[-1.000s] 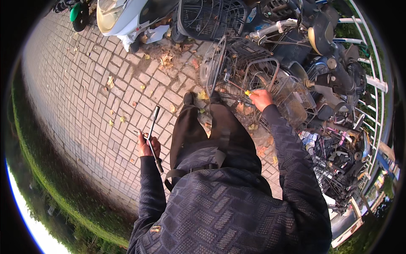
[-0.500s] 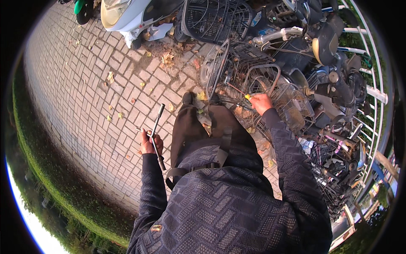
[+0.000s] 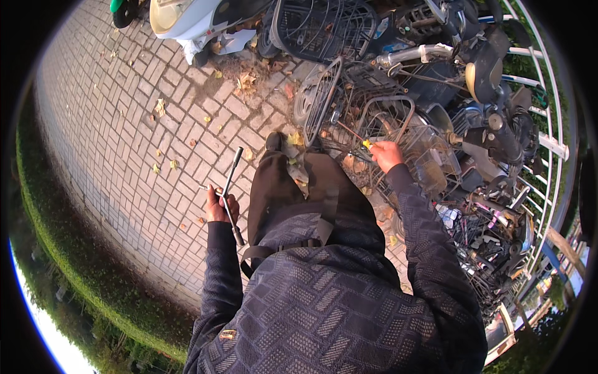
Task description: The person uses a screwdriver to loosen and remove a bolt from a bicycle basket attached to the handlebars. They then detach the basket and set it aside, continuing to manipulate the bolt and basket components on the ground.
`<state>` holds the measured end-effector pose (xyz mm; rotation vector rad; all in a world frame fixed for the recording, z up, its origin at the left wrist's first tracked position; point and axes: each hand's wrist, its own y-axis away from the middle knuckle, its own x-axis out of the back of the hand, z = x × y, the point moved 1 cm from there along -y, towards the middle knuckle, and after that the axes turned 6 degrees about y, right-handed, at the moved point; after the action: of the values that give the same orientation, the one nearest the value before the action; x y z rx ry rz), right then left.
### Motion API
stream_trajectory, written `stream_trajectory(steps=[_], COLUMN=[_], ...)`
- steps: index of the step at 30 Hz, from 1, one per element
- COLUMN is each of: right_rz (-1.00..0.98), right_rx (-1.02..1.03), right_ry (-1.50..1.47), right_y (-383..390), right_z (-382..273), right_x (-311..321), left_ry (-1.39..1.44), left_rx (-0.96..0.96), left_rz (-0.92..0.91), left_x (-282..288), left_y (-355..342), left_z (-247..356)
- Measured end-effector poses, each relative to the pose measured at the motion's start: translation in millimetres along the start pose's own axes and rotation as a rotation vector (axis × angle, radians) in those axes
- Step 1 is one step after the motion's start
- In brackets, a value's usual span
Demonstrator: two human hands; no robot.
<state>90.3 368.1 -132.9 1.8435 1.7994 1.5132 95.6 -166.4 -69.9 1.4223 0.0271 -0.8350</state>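
Observation:
My left hand is closed around a metal wrench with crossed bars, held beside my left leg. My right hand is closed on the yellow handle of a screwdriver; its thin shaft reaches up-left to a small metal piece among tangled bars. Around that tip are a bent wire basket and a second rusty basket frame of old cycles. Whether the tip touches the metal is too small to tell. My dark shoe rests on the paving below.
Worn scooters and bicycles crowd the right and top, including a white scooter panel and a black basket. A white railing runs behind them. Brick paving with fallen leaves spreads left, bordered by a green hedge.
My left hand and the crossed wrench have risen a little. My right hand has shifted slightly down and stays on the screwdriver. The surrounding view has moved only slightly.

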Motion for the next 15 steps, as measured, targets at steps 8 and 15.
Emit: stream_trajectory(steps=[8, 15], right_rz=[-0.010, -0.045], right_rx=[0.025, 0.012], right_ry=[0.025, 0.027], right_y=[-2.4, -5.6], right_z=[-3.4, -0.5], right_x=[-1.5, -2.5], left_ry=[-0.061, -0.084], left_rx=[0.003, -0.031], left_rz=[-0.082, -0.002], left_x=[2.2, 10.0], left_y=[-0.4, -1.7], left_z=[-6.1, -14.3])
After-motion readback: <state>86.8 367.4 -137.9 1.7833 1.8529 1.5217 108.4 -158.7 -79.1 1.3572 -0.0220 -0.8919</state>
